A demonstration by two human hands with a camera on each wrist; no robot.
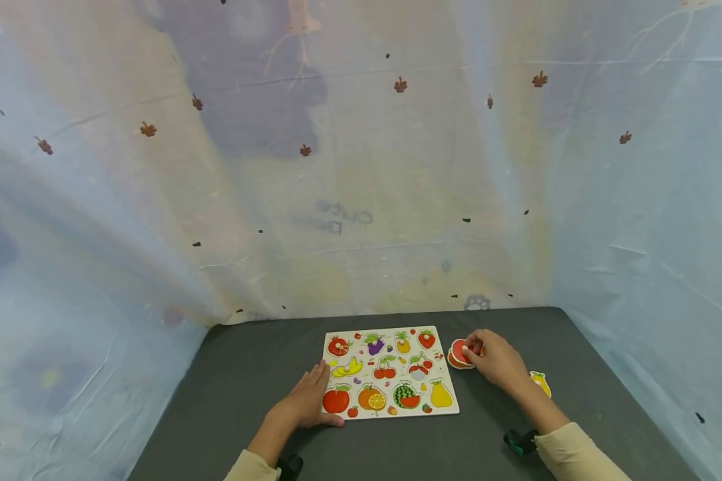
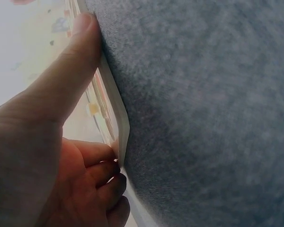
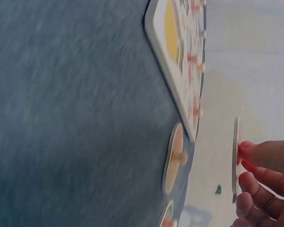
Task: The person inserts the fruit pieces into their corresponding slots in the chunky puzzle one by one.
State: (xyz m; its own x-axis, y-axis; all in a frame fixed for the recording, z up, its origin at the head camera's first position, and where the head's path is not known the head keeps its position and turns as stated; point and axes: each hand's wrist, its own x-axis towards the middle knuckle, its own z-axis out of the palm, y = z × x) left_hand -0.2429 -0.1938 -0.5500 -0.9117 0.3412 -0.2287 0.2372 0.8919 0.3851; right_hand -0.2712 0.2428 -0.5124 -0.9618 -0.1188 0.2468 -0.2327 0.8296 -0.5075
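A white puzzle board with colourful fruit pictures lies on the dark table. My left hand rests at its near left corner. In the left wrist view the thumb lies straight along one edge, and the fingers touch the board beyond the corner. My right hand is just right of the board, where it pinches a flat, round red puzzle piece between thumb and fingertips. In the right wrist view this piece is held on edge, above a knobbed piece lying on the table.
A yellow fruit piece lies to the right, beside the right forearm. Another knobbed piece shows at the bottom of the right wrist view. Patterned cloth hangs behind the table and along both sides.
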